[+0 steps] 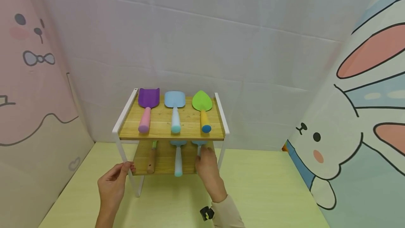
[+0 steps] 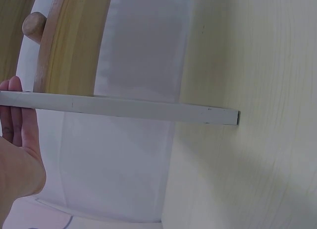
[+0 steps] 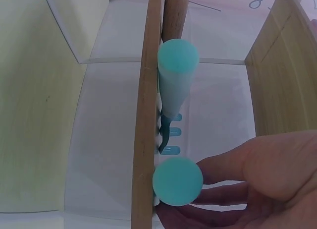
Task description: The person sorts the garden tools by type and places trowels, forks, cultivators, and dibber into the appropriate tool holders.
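A two-tier wooden shelf (image 1: 186, 134) with a white frame stands on the table. My left hand (image 1: 113, 182) pinches its front left leg (image 2: 124, 106) near the lower board, fingers passing behind the bar in the left wrist view. On the lower board's right side, my right hand (image 1: 209, 171) holds the handle of a light-blue utensil (image 1: 199, 143), whose head is mostly hidden beneath the upper board. The handle's round turquoise end (image 3: 178, 181) shows between thumb and fingers. Beside it lies a blue slotted turner (image 1: 178, 159), then a wooden-handled utensil (image 1: 151, 161) with a green neck.
Along the upper board lie a purple shovel-shaped utensil (image 1: 148, 98) with a pink handle, a light-blue spatula (image 1: 175, 99) and a green leaf-shaped one (image 1: 201, 101) with a yellow handle. A small black object (image 1: 206, 213) is by the right sleeve. Cloth walls surround the table (image 1: 262, 185).
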{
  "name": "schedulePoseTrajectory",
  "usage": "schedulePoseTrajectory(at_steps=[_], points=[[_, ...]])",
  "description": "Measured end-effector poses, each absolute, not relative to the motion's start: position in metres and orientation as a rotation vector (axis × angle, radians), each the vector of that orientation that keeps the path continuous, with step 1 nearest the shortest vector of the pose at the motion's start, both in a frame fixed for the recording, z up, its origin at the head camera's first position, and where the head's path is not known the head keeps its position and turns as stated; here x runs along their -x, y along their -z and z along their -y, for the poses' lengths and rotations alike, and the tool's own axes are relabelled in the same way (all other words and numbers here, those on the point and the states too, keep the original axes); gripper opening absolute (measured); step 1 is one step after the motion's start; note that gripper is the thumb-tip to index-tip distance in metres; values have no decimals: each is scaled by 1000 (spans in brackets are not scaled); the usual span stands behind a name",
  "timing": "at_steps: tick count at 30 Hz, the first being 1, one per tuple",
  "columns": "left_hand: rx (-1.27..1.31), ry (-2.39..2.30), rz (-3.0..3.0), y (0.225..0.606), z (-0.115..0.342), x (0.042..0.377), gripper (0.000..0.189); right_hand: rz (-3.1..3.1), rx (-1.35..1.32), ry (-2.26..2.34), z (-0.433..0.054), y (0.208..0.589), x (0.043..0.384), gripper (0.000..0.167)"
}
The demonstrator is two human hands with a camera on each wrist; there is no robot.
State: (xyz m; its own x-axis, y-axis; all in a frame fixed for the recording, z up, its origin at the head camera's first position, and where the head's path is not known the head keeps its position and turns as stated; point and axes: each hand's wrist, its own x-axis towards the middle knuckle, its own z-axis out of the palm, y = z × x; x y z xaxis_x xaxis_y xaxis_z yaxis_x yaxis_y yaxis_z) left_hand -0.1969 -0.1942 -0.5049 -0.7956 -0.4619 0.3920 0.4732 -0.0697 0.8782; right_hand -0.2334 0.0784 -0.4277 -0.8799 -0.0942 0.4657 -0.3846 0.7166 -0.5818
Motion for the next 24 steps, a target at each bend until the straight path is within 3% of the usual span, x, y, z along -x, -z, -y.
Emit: schedulePoseTrajectory(at_steps=[9,24], points=[[35,1927,1568,504,194,196,12,2566,-323,-1007,-79,428,233,32],[8,1908,1596,502,193,194,12,2558,-303,-944,-76,425,224,27]])
